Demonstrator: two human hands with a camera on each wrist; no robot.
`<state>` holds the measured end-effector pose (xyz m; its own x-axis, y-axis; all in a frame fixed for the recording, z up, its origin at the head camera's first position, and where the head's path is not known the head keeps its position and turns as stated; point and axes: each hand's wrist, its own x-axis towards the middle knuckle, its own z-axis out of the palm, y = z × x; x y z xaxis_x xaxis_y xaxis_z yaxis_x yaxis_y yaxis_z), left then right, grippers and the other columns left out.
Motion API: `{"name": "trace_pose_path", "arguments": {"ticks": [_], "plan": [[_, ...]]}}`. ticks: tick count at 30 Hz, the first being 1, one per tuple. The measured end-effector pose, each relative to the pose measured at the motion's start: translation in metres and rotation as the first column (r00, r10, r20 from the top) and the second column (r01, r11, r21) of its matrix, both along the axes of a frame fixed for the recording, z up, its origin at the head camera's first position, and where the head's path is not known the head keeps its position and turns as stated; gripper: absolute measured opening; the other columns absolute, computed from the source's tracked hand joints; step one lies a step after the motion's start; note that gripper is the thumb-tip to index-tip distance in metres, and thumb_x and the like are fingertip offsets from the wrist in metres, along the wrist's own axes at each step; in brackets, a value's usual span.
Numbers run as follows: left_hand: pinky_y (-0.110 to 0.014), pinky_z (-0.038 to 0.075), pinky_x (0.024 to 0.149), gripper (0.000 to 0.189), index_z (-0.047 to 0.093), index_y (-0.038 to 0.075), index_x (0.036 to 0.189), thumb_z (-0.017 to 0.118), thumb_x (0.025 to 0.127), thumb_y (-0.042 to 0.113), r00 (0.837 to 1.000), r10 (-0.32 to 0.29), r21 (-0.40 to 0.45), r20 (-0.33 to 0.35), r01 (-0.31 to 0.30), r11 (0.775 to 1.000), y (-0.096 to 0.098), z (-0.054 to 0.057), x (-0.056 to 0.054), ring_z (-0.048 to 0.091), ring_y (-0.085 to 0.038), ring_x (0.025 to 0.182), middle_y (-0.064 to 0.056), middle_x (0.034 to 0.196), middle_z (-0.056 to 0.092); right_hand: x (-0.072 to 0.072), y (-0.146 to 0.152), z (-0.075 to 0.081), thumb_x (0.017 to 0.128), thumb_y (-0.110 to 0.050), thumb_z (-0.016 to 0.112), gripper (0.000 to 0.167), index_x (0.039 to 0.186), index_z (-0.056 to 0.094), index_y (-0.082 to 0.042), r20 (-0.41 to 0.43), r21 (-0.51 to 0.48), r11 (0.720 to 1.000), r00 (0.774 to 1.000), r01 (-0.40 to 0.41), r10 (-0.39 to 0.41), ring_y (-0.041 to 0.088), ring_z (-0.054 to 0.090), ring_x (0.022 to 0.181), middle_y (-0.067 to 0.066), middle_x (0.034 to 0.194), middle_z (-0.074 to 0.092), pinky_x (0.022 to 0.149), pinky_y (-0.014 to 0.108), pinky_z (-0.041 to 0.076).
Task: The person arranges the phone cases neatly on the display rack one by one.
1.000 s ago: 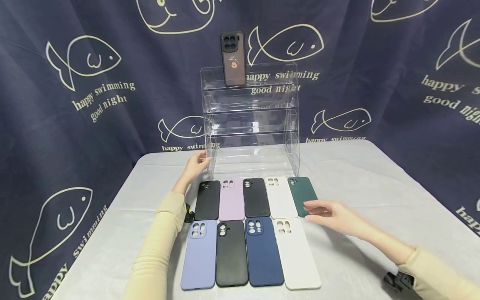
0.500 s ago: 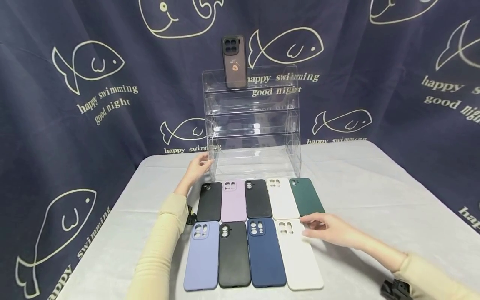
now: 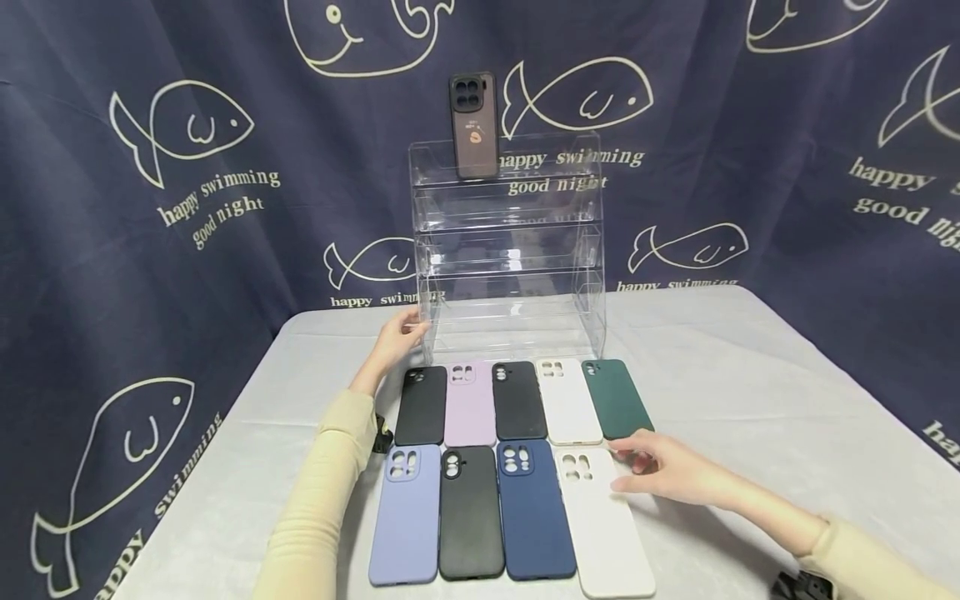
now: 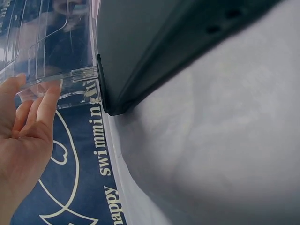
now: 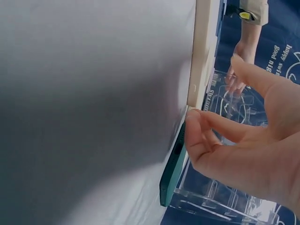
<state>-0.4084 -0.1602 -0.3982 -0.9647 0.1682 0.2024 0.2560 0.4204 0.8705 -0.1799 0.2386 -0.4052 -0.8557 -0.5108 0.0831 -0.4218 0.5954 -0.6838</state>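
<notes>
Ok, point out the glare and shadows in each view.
Head: bright glare on the clear rack, soft shadow below the right forearm; left wrist: pale glints on the rack; right wrist: broad dark shadow across the tablecloth.

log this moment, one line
left hand: holds clear rack | right hand: at front white case, not gripping | smoky case: on rack's top tier
</notes>
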Motion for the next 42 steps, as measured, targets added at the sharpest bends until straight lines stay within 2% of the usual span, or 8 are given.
{"name": "trace_pose_path", "arguments": {"ticks": [6, 19, 24, 28, 31, 34, 37, 42], "plan": [[-0.038, 0.053, 0.092, 0.054, 0.036, -0.004, 0.140, 0.057, 0.094, 0.013, 1.000, -0.005, 0.006, 0.005, 0.005, 1.000, -0.001, -0.002, -0.002, 0.056, -0.038, 0.115, -0.027, 0.130, 0.051, 0.002, -0.002, -0.005, 0.074, -0.035, 0.078, 0.074, 0.128, 0.051, 0.008, 0.031, 0.072, 0.997, 1.000, -0.005, 0.003, 0.003, 0.036, 0.069, 0.003, 0.087, 0.039, 0.055, 0.017, 0.032], [-0.040, 0.050, 0.097, 0.054, 0.039, -0.002, 0.139, 0.058, 0.093, 0.017, 1.000, 0.006, -0.022, -0.007, -0.006, 1.000, -0.001, -0.002, -0.001, 0.055, -0.036, 0.117, -0.024, 0.132, 0.051, 0.004, -0.005, -0.009, 0.070, -0.032, 0.081, 0.083, 0.129, 0.042, 0.011, 0.053, 0.065, 0.998, 0.998, -0.026, 0.023, 0.003, 0.035, 0.072, 0.006, 0.093, 0.037, 0.057, 0.017, 0.035], [-0.041, 0.049, 0.098, 0.054, 0.038, -0.002, 0.139, 0.058, 0.093, 0.016, 1.000, 0.003, -0.023, 0.000, -0.003, 1.000, -0.002, -0.002, 0.000, 0.054, -0.037, 0.118, -0.025, 0.133, 0.050, 0.001, -0.006, -0.011, 0.069, -0.025, 0.083, 0.080, 0.125, 0.038, 0.012, 0.146, -0.011, 0.999, 0.989, -0.034, 0.035, 0.003, 0.034, 0.075, 0.008, 0.093, 0.036, 0.058, 0.019, 0.033], [-0.041, 0.048, 0.099, 0.054, 0.039, -0.002, 0.139, 0.059, 0.093, 0.017, 1.000, 0.002, -0.027, -0.005, -0.002, 1.000, -0.003, -0.004, 0.000, 0.054, -0.037, 0.118, -0.025, 0.133, 0.050, 0.000, -0.005, -0.008, 0.069, -0.016, 0.082, 0.084, 0.127, 0.027, 0.009, 0.312, -0.103, 0.995, 0.949, -0.009, 0.041, 0.008, 0.035, 0.074, 0.010, 0.095, 0.033, 0.057, 0.021, 0.032], [-0.041, 0.049, 0.099, 0.054, 0.040, -0.002, 0.139, 0.059, 0.092, 0.017, 1.000, -0.001, -0.024, -0.008, 0.001, 1.000, -0.003, -0.005, -0.001, 0.054, -0.037, 0.118, -0.025, 0.132, 0.050, 0.001, -0.005, -0.004, 0.071, -0.012, 0.080, 0.085, 0.129, 0.019, 0.005, 0.419, -0.153, 0.988, 0.906, 0.009, 0.056, 0.010, 0.042, 0.071, 0.010, 0.096, 0.036, 0.055, 0.019, 0.037], [-0.041, 0.049, 0.098, 0.054, 0.040, -0.002, 0.138, 0.060, 0.092, 0.017, 1.000, -0.003, -0.017, -0.007, 0.003, 1.000, -0.003, -0.006, -0.001, 0.054, -0.036, 0.118, -0.025, 0.132, 0.050, 0.002, -0.005, -0.002, 0.075, -0.010, 0.077, 0.084, 0.130, 0.015, 0.004, 0.447, -0.196, 0.981, 0.890, 0.004, 0.086, 0.009, 0.053, 0.066, 0.008, 0.092, 0.041, 0.056, 0.021, 0.047], [-0.040, 0.049, 0.098, 0.053, 0.040, -0.002, 0.138, 0.060, 0.092, 0.017, 1.000, -0.003, -0.013, -0.011, 0.003, 1.000, -0.003, -0.007, -0.002, 0.054, -0.037, 0.118, -0.025, 0.132, 0.050, 0.002, -0.006, -0.003, 0.077, -0.009, 0.075, 0.086, 0.135, 0.014, 0.007, 0.438, -0.229, 0.973, 0.894, 0.009, 0.095, 0.013, 0.060, 0.065, 0.009, 0.092, 0.044, 0.058, 0.029, 0.055], [-0.041, 0.049, 0.098, 0.053, 0.039, -0.004, 0.138, 0.059, 0.092, 0.014, 1.000, -0.007, -0.006, -0.020, 0.007, 1.000, -0.003, -0.008, 0.000, 0.054, -0.037, 0.118, -0.026, 0.132, 0.050, 0.001, -0.007, -0.001, 0.078, -0.012, 0.075, 0.089, 0.141, 0.016, 0.012, 0.403, -0.217, 0.974, 0.915, 0.068, 0.025, 0.017, 0.065, 0.073, 0.017, 0.107, 0.051, 0.061, 0.035, 0.059]]}}
